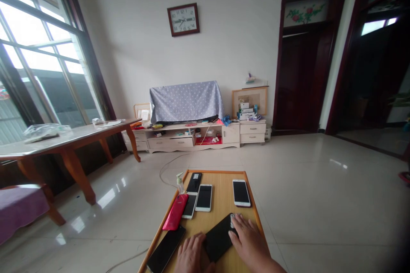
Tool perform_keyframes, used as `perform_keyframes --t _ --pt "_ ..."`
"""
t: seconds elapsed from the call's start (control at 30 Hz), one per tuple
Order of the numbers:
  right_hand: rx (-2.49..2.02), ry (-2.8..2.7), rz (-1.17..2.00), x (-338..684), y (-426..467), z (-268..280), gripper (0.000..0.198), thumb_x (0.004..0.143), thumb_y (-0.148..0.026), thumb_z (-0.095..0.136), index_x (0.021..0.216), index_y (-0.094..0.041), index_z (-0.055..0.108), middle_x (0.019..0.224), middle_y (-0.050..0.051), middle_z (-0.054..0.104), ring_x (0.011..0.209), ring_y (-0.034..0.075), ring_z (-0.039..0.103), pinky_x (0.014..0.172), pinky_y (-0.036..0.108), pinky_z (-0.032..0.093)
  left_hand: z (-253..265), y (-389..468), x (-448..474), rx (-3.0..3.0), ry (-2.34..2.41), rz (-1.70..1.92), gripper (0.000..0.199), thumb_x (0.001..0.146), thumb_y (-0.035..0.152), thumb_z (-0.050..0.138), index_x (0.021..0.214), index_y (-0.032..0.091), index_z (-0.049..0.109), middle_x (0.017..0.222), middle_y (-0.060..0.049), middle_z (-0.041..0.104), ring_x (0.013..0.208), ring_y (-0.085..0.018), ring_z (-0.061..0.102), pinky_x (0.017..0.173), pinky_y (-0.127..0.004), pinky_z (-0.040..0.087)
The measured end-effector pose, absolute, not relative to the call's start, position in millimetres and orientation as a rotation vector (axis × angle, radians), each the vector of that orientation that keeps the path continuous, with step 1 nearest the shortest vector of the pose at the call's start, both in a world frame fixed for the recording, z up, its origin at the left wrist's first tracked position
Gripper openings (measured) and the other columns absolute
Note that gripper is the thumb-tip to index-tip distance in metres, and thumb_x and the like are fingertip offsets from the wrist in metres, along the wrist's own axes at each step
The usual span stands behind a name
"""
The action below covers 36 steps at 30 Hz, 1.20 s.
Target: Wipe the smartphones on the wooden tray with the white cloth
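Observation:
A large black phone [219, 237] lies at a slant on the wooden tabletop [221, 192] between my hands. Along its lower left edge, my left hand [191, 252] has its fingers bent and closed on the side. My right hand [248, 239] grips the upper right end, thumb near the edge. A small white-grey patch shows by the right fingertips; whether it is part of the phone I cannot tell. Left of them lie another black phone [166, 247], a red phone [176, 212] and a white phone [189, 205] partly under neighbouring phones.
Farther up sit a white phone [204, 197], a black phone [194, 182], a pump bottle [180, 183] and, at right, another white phone [241, 193]. A cable [162, 170] trails over the floor. Beyond stand a long table [80, 138] and a low cabinet [173, 141].

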State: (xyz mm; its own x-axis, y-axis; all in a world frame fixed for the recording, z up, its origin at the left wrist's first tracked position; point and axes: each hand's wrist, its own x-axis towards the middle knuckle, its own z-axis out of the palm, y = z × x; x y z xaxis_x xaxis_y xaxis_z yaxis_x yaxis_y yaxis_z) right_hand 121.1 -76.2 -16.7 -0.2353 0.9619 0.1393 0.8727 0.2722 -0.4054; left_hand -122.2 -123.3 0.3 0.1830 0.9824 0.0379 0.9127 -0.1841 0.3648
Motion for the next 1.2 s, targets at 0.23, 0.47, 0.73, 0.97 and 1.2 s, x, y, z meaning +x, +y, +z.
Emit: perform_keyframes --t 0.23,0.47,0.73,0.97,1.2 --pt "-1.597 -2.257 0.265 101 -87 -32 0.058 0.100 -0.049 0.038 0.147 -0.017 0.050 0.151 0.015 0.045 0.142 0.035 0.039 0.120 0.060 0.022 -3 -117 -125 2.206 1.784 0.373 0.069 0.069 0.036 0.066 0.136 0.024 0.057 0.142 -0.008 0.060 0.130 -0.030 0.053 0.110 -0.041 0.041" --pt "-1.148 -2.540 0.368 68 -92 -68 0.042 0.099 -0.045 0.047 0.135 -0.031 0.062 0.139 0.005 0.058 0.129 0.029 0.056 0.111 0.044 0.044 -8 -107 -127 2.150 1.800 0.191 0.071 0.070 0.039 0.065 0.139 0.026 0.056 0.145 -0.006 0.058 0.132 -0.030 0.051 0.108 -0.039 0.042" --pt "-1.718 -2.165 0.227 110 -80 -18 0.057 0.102 -0.045 0.034 0.145 -0.012 0.052 0.149 0.016 0.046 0.142 0.034 0.040 0.120 0.056 0.026 -12 -108 -123 2.147 1.852 0.269 0.073 0.066 0.039 0.068 0.138 0.026 0.056 0.143 -0.007 0.059 0.131 -0.030 0.051 0.109 -0.040 0.040" --pt "-0.969 -2.521 -0.038 58 -81 -81 0.044 0.098 -0.048 0.049 0.131 -0.024 0.066 0.130 0.007 0.065 0.118 0.027 0.065 0.099 0.036 0.053 -3 -102 -125 2.090 1.828 0.144 0.068 0.075 0.039 0.056 0.141 0.023 0.054 0.144 -0.009 0.058 0.132 -0.032 0.051 0.107 -0.044 0.042" --pt "-1.562 -2.113 0.037 97 -65 -39 0.052 0.104 -0.047 0.034 0.139 -0.018 0.059 0.142 0.014 0.056 0.134 0.033 0.051 0.116 0.055 0.034 -8 -105 -125 2.120 1.822 0.262 0.077 0.068 0.043 0.066 0.141 0.024 0.053 0.142 -0.009 0.060 0.131 -0.032 0.051 0.108 -0.043 0.040"
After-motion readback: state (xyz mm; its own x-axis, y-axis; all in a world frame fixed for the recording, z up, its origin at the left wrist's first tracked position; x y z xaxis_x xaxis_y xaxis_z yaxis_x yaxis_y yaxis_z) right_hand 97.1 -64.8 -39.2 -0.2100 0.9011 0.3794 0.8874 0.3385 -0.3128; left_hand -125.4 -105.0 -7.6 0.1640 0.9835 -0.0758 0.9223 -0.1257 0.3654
